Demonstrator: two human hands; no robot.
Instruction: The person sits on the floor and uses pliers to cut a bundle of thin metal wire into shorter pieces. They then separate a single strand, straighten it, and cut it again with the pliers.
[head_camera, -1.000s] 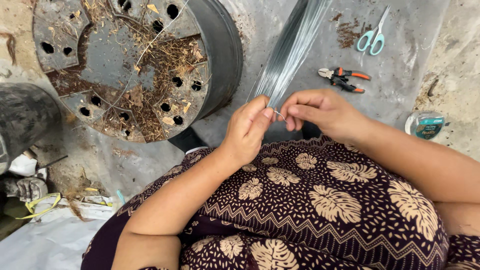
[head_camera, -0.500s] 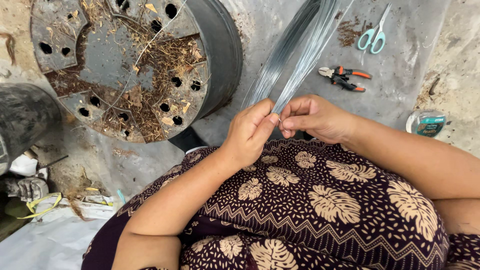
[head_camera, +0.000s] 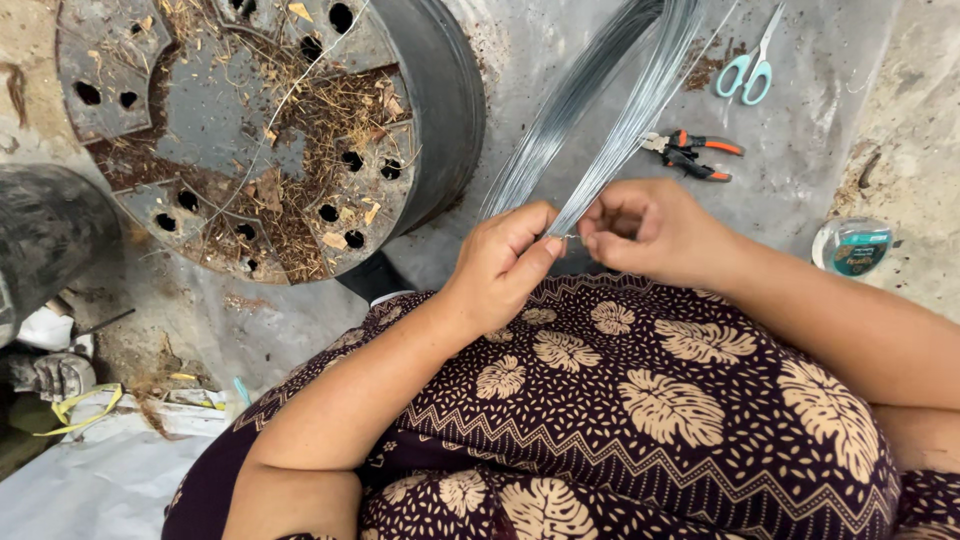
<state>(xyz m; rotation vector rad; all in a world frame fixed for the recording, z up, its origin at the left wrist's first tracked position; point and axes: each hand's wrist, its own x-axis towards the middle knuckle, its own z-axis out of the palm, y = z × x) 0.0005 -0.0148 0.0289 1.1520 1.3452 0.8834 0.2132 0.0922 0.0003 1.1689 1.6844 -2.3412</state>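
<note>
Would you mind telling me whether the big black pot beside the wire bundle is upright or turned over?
Turned over. The black pot shows its underside, with drainage holes facing up and dry debris lying on it.

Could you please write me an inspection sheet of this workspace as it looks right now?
Surface: grey ground sheet, dusty, with soil patches.
Job's things: bundle of thin silvery wires running up from the hands.
Clutter: upturned black pot with drain holes and dry debris; teal-handled scissors; orange-handled pliers; small round tin.
Hands: left hand and right hand both pinch the wire ends with their fingers.
Cables: nothing seen apart from the wires.
Surroundings: patterned dark skirt over the lap; white plastic sheet at lower left.
</note>
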